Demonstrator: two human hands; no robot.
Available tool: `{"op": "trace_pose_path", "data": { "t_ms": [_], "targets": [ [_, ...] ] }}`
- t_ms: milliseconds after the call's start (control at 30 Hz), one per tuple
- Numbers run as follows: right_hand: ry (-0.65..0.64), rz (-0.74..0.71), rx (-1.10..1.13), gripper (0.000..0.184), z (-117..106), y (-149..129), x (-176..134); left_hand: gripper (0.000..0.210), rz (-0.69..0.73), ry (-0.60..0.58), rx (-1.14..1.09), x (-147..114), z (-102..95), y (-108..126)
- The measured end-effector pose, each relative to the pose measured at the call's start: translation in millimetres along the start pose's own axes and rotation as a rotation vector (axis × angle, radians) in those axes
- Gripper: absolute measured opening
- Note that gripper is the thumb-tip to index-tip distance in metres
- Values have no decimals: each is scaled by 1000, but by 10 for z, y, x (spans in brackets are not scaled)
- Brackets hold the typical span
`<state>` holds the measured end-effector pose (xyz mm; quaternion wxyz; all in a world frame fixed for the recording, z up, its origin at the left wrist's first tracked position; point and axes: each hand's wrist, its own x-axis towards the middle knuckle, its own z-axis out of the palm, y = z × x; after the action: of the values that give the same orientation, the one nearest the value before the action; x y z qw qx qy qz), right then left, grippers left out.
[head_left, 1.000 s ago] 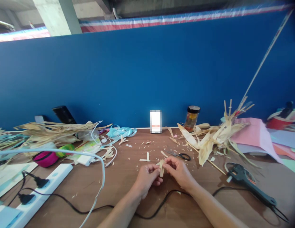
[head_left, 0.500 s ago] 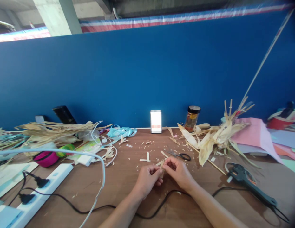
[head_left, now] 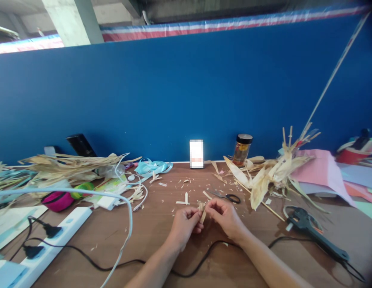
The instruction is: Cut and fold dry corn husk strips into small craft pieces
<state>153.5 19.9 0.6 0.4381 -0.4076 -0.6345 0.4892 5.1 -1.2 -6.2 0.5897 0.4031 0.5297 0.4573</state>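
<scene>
A short pale strip of dried corn husk stands between my two hands, low over the brown table. My left hand pinches it from the left between thumb and fingers. From the other side, my right hand has its thumb and fingertips closed at the strip's upper edge. Fingers hide part of the strip. Just beyond my right hand lie scissors with dark handles. Past my left hand are small cut husk pieces, one upright in the view and one crosswise.
A glue gun lies at right, its black cord crossing under my forearms. Dried husks and a lidded jar stand behind. At left are a power strip, a white cable and blue ribbon.
The husk strip shows more between my hands and leans a little differently. My fingertips have shifted slightly apart. Everything else on the table stays where it was.
</scene>
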Motion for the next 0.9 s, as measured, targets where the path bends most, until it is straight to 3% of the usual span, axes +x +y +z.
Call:
{"op": "trace_pose_path", "data": {
  "t_ms": [100, 333, 633, 900],
  "targets": [
    [-52, 7, 25, 13, 19, -3, -6, 32, -1, -2, -5, -2, 8, 5],
    [-16, 12, 96, 15, 28, 3, 1, 34, 28, -9, 122, -32, 18, 45],
    [15, -12, -77, 19, 30, -52, -22, 30, 51, -34, 170, -44, 26, 24],
    [25, -30, -33, 14, 40, 17, -4, 30, 34, -86, 112, -57, 42, 40]
  ]
}}
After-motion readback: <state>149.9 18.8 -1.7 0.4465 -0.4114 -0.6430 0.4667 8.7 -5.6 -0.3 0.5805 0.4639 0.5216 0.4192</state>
